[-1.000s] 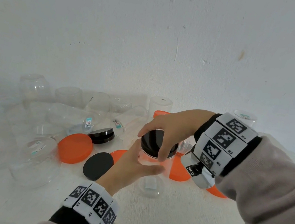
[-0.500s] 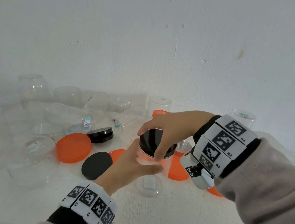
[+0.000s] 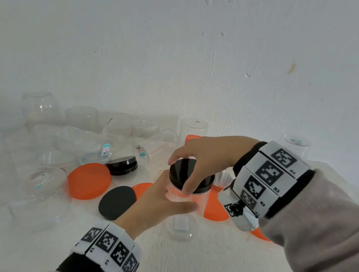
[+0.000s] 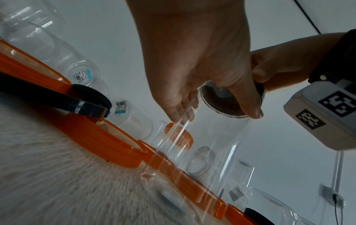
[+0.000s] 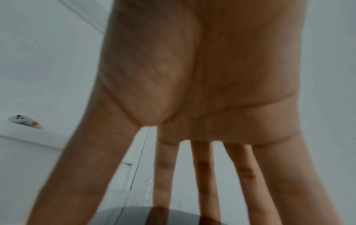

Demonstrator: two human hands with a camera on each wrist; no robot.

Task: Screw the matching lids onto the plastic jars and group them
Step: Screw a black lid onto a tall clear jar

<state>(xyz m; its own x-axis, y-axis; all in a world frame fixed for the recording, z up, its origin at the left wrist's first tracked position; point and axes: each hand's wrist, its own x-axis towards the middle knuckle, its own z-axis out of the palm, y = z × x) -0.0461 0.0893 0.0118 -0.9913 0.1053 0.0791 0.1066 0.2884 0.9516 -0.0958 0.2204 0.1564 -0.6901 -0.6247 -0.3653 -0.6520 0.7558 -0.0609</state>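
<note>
Jar [image 3: 187,196] upright in mid-air above the tabletop [image 3: 210,271], clear plastic, long axis vertical, and the black lid [image 3: 182,174] sits square on its mouth. Left hand [image 3: 157,203] wraps the jar's body from the near-left side, thumb across the front, fingers curled round the back. Right hand [image 3: 205,161] comes in from the right and above, fingers [image 3: 189,185] arched down over the lid's rim, thumb on the far edge: a gripping claw on the cap. So the lid lies directly beneath the right palm, and any twist turns about that vertical axis; the right hand is the one on the lid, the left only steadies. How far the thread has caught, I cannot tell.

Counting now. Loose black lids: two, one thick [image 3: 122,165], one flat [image 3: 117,201]. Orange lids: one whole disc [image 3: 89,180] at left, and at least three more partly hidden behind the hands. Open clear jars lie tumbled at the back and left, at least eight; the clear plastic blurs together, so an exact figure escapes me. By my reckoning plenty of pairing remains.
</note>
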